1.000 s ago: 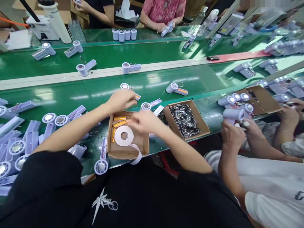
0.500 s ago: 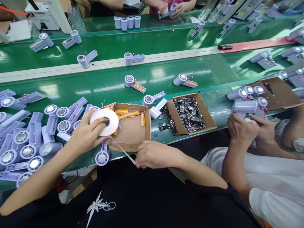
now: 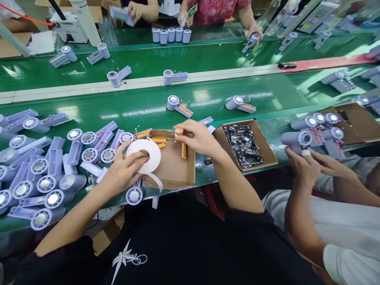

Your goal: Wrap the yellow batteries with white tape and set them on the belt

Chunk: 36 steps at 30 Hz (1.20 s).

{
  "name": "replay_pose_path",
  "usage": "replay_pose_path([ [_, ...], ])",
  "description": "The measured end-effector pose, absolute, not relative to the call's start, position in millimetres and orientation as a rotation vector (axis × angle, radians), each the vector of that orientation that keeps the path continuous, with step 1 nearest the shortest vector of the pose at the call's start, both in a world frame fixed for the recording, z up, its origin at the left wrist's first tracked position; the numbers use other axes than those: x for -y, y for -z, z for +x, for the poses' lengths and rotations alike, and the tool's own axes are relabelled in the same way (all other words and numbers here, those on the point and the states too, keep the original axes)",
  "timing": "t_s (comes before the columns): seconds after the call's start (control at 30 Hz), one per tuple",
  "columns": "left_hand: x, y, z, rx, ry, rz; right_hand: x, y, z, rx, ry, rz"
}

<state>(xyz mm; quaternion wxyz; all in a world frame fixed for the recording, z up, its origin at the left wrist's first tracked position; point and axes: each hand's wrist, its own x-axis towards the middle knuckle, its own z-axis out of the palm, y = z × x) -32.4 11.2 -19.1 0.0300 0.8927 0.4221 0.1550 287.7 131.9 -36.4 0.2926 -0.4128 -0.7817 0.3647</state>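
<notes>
My left hand (image 3: 126, 166) is closed around a roll of white tape (image 3: 154, 156), its fingers through the core. A loose strip of tape (image 3: 158, 183) hangs from the roll over the front edge of the cardboard box (image 3: 169, 176). Above the box's back right part, my right hand (image 3: 200, 137) pinches an orange battery (image 3: 178, 132), partly hidden by the fingers. Inside the box lie a few more orange batteries (image 3: 184, 151). A lilac handheld fan part (image 3: 134, 195) stands by the box's front left corner.
Many lilac fan bodies (image 3: 47, 183) crowd the left of the bench. To the right stands a box of small circuit boards (image 3: 243, 146). A green conveyor (image 3: 142, 105) runs behind, carrying fan parts. A co-worker's hands (image 3: 305, 164) hold a fan at right; others work across.
My right hand has let go of the tape strip, moved up and right over the box, and taken hold of an orange battery. The strip now hangs loose. The view has shifted slightly.
</notes>
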Motion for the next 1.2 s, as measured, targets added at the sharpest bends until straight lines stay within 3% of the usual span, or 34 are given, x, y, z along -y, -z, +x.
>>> replay_pose_path([
  [0.1, -8, 21, -26, -1.251, -0.507, 2.794, -100, 28, 287, 1.376, -1.067, -0.991],
  [0.2, -7, 23, -17, -1.205, -0.584, 2.843, -62, 33, 260, 1.051, -1.079, -1.059],
  [0.37, -10, 18, -13, -1.204, -0.572, 2.933, -26, 52, 244, 1.038, -1.246, -1.181],
  [0.6, -23, -4, -10, -1.108, -0.422, 2.944, -68, 31, 279, 1.45, -1.849, -0.824],
  [0.8, 12, 15, 30, -1.221, -0.739, 2.922, -63, 48, 264, 0.825, -1.358, -0.962],
  [0.9, 1, 18, 36, -1.069, -0.514, 2.876, -86, 55, 302, 0.715, -1.047, -0.964],
  [1.0, -60, 12, 53, -0.957, -0.227, 2.725, -98, 56, 334, 0.771, -0.937, -0.997],
  [1.2, -182, 14, 184, -1.167, 0.233, 2.688, -71, 46, 332, 0.964, -0.784, -1.064],
])
